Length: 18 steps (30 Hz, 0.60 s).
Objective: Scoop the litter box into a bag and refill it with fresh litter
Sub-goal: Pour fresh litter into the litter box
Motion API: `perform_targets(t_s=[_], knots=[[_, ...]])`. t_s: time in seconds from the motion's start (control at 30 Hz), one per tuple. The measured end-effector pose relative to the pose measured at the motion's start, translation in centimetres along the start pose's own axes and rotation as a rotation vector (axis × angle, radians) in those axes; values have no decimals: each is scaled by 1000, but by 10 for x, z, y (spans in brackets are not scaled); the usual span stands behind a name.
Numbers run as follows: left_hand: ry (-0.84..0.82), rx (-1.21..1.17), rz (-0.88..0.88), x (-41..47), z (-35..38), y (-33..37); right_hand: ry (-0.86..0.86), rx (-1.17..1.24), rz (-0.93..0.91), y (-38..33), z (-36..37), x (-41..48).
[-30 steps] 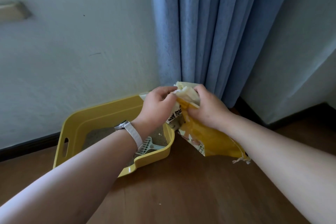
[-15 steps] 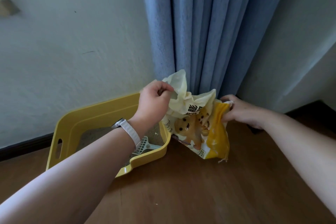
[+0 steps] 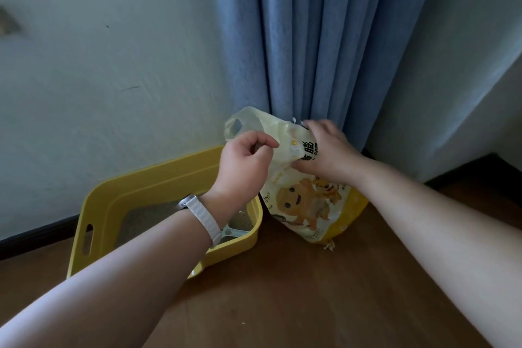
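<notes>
A blue curtain (image 3: 324, 37) hangs down to a wooden floor (image 3: 282, 291). My yellow litter box (image 3: 158, 176) sits against the wall, with the litter bag (image 3: 305, 206) just beside its right corner. My left hand (image 3: 245, 167) pinches the bag's top edge, fingers curled. My right hand (image 3: 324, 150) grips its upper part. A pale scoop (image 3: 234, 233) lies in the box.

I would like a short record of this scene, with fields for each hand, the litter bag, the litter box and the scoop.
left hand: pinches the top edge of the litter bag
right hand: grips the bag's upper part
litter bag: bottom on the wooden floor, beside the litter box, before the blue curtain
litter box: yellow, holds grey litter
scoop: pale, inside the box, partly hidden by the left arm
</notes>
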<state>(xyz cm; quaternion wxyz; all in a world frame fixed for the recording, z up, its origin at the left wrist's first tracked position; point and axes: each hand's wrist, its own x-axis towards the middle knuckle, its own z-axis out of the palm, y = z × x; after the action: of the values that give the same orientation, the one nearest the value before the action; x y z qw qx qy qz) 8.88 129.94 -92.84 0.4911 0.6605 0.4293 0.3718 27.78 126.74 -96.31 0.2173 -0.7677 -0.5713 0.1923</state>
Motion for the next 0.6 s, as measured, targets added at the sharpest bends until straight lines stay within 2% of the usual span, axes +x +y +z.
perform_targets(t_s=[0.17,0.43,0.6], knots=[[-40,-22,-6,-8,-6,-2,-79,-13,6,-22,2,5],[135,-139,-111,3,-16,-22,8,-8,-99,-39,3,3],[126,-147,-119,8,-23,-28,70,50,-99,-33,-12,-3]])
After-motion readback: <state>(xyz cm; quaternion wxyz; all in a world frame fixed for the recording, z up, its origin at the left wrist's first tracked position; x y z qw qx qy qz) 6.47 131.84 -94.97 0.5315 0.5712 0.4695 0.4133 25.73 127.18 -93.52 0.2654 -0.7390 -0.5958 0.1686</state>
